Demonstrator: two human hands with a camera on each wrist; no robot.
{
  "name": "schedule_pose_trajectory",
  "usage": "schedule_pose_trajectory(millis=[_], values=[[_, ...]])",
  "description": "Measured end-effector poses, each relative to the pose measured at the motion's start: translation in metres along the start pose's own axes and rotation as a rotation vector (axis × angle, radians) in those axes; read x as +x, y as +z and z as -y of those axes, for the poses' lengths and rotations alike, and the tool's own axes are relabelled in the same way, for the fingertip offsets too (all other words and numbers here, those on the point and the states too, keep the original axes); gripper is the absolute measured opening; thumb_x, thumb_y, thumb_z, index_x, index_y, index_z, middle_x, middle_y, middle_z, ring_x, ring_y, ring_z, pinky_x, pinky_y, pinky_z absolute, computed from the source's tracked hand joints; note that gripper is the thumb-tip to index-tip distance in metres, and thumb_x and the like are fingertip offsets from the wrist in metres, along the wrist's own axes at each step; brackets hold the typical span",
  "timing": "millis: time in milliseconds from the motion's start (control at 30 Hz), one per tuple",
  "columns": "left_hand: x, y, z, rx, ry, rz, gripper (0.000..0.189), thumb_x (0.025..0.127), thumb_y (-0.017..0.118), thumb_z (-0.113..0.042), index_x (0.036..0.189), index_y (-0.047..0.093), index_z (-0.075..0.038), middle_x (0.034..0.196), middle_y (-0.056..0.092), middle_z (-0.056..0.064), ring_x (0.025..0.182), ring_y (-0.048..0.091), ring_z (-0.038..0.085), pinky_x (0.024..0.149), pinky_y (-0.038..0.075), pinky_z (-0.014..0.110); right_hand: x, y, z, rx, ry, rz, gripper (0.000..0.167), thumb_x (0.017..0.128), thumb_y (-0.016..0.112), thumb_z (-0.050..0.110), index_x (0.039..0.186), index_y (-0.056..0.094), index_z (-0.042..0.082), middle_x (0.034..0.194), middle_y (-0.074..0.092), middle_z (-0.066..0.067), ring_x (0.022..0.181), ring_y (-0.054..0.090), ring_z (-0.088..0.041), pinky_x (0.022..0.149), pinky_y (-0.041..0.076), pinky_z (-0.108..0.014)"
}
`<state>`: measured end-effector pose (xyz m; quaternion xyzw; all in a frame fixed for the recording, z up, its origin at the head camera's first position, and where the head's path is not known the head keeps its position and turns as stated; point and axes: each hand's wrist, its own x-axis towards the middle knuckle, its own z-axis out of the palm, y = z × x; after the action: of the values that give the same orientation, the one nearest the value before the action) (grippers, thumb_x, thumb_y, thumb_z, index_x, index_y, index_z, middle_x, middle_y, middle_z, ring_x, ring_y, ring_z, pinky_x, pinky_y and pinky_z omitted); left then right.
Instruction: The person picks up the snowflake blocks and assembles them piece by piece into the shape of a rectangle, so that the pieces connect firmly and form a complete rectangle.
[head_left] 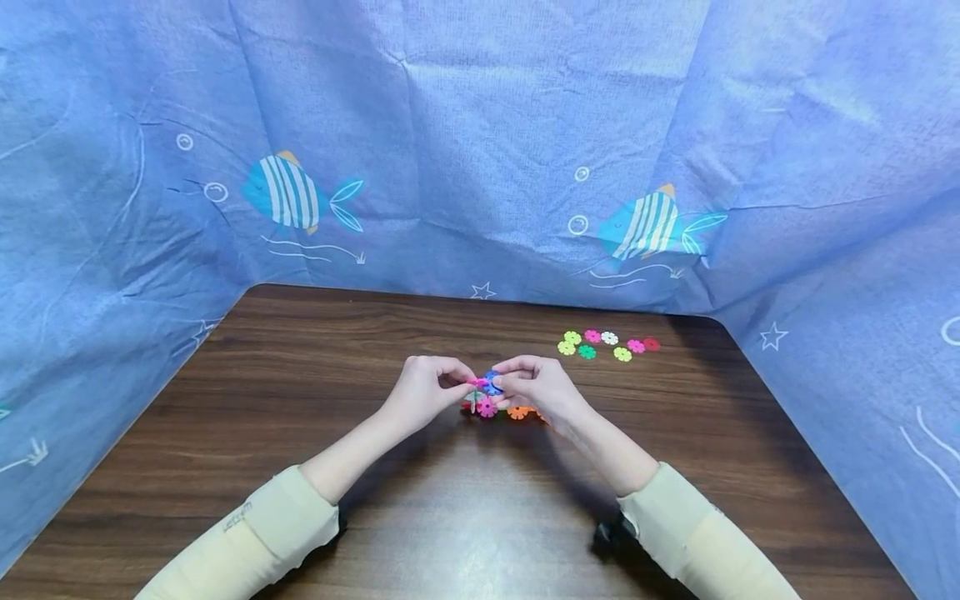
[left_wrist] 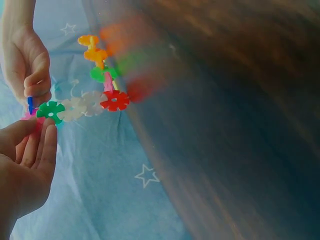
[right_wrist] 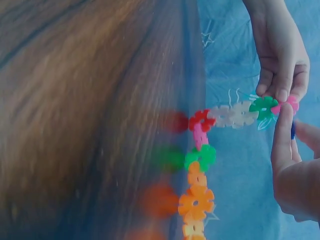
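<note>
My left hand (head_left: 422, 390) pinches a pink flower-shaped plastic disc (right_wrist: 289, 105) between thumb and fingers. Facing it, my right hand (head_left: 542, 390) pinches a blue notched disc (head_left: 492, 382), held right against the pink one and turned edge-on in the left wrist view. From the pink disc a chain of interlocked discs runs off: a green disc (left_wrist: 51, 113), white discs (left_wrist: 74, 108), then a red disc (left_wrist: 116, 100). There the chain bends through pink and green to several orange discs (right_wrist: 196, 202). Fingers partly cover the pink and blue discs.
Loose flower discs lie farther back on the wooden table, right of centre: yellow (head_left: 566, 347), green (head_left: 587, 352), white (head_left: 609, 337), pink (head_left: 636, 345) and red (head_left: 652, 343). A blue fish-print cloth (head_left: 480, 150) encloses the table's back and sides.
</note>
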<state>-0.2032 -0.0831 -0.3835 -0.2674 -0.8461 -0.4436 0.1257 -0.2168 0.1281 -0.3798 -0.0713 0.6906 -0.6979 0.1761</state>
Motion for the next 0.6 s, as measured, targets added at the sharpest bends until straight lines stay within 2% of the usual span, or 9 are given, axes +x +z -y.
schedule_pose_trajectory(millis=[200,333,433,533,600], values=[[0.001,-0.001,0.001,-0.006,-0.004,0.005,0.004,0.081,0.075,-0.014,0.084,0.074,-0.012,0.077,0.071,-0.005,0.065,0.062,0.001,0.061,0.052,0.019,-0.001,-0.015,0.003,-0.149,-0.099,0.021,0.042,0.085,0.071,0.013,0.117,0.056,-0.009,0.089,0.069,-0.016,0.078,0.070,-0.029,0.076,0.055,-0.047],[0.001,-0.002,0.002,-0.018,-0.032,-0.001,0.005,0.080,0.076,-0.016,0.083,0.073,-0.013,0.076,0.070,-0.007,0.064,0.061,0.001,0.061,0.052,0.020,-0.002,-0.031,0.009,-0.297,-0.176,0.012,0.036,0.084,0.071,0.013,0.114,0.060,-0.005,0.093,0.069,-0.018,0.085,0.068,-0.035,0.078,0.053,-0.051],[0.002,-0.002,0.002,-0.018,-0.050,-0.004,0.006,0.079,0.077,-0.017,0.083,0.073,-0.015,0.076,0.070,-0.007,0.064,0.061,0.002,0.061,0.052,0.020,-0.004,-0.044,0.017,-0.439,-0.249,-0.016,0.032,0.083,0.072,0.012,0.112,0.064,0.000,0.098,0.069,-0.019,0.089,0.067,-0.034,0.078,0.055,-0.042],[0.003,-0.003,0.003,-0.022,-0.063,0.002,0.006,0.080,0.076,-0.018,0.083,0.073,-0.015,0.076,0.070,-0.006,0.064,0.061,0.002,0.061,0.052,0.020,-0.011,-0.055,0.032,-0.605,-0.321,-0.064,0.030,0.083,0.073,0.011,0.111,0.065,0.002,0.101,0.069,-0.017,0.090,0.066,-0.026,0.077,0.054,-0.030],[0.005,-0.004,0.003,-0.028,-0.073,0.007,0.006,0.080,0.076,-0.018,0.084,0.072,-0.015,0.076,0.070,-0.006,0.064,0.061,0.003,0.060,0.052,0.020,-0.016,-0.062,0.041,-0.691,-0.353,-0.092,0.031,0.082,0.072,0.010,0.111,0.065,0.001,0.102,0.069,-0.016,0.090,0.065,-0.023,0.075,0.053,-0.027]])
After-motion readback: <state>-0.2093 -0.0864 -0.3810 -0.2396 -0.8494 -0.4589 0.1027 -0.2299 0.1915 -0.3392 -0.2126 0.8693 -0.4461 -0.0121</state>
